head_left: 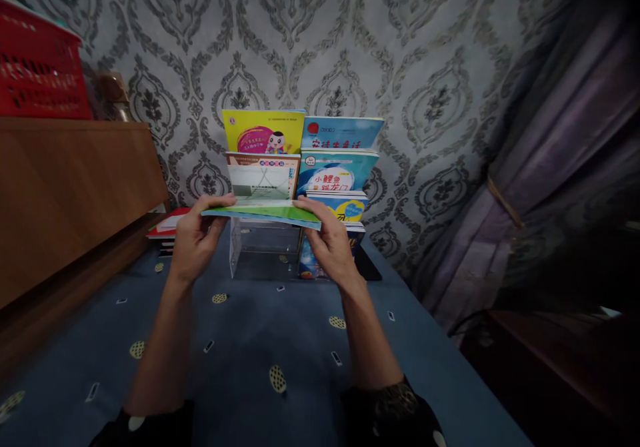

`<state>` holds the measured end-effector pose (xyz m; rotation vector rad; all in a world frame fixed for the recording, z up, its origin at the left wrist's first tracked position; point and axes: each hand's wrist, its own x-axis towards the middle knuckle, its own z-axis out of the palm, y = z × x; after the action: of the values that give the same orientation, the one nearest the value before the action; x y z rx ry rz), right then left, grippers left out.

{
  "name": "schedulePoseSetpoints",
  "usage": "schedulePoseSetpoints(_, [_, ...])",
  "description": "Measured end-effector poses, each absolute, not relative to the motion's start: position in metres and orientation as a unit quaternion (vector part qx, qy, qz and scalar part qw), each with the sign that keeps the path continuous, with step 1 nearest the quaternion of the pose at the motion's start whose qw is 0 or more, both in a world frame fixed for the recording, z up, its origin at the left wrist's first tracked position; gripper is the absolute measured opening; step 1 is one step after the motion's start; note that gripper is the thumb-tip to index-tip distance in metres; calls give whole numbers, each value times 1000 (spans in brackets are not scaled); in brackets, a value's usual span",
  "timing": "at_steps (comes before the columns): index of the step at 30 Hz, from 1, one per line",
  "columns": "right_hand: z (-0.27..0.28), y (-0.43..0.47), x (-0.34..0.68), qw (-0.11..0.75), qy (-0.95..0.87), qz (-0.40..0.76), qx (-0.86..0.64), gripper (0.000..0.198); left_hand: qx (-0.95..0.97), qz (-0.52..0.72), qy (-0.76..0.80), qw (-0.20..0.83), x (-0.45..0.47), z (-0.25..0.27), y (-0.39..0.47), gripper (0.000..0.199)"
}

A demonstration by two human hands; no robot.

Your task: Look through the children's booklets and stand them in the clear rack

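A thin book (265,213) with a green and blue edge lies nearly flat between my hands, in front of a clear tiered rack. My left hand (197,233) grips its left end, thumb below and fingers above. On its right end my right hand (330,237) is closed in the same way. Behind it, the clear rack (265,260) stands on the blue cloth. The left column holds a yellow book (263,132) and a pale-covered book (263,179) lower down. Several mostly blue books (340,170) fill the right column.
A wooden cabinet (75,200) stands at the left with a red basket (43,67) on top. Beside it lies a small stack of books (167,225). The blue patterned cloth (245,367) covers the surface. A purple curtain (480,247) hangs at the right, before patterned wallpaper (200,87).
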<state>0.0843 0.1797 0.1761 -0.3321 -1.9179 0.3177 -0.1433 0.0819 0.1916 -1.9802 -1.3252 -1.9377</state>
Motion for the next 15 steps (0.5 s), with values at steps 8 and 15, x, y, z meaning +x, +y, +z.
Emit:
schedulePoseSetpoints(8, [167,195,75,546,-812,146,-149,38,-625,-659,-418,9,-150,176,106,23])
schedulePoseSetpoints(15, [162,200,71,528,-810,177,-183,51,-604,-660,-447,23,-151,170,118,28])
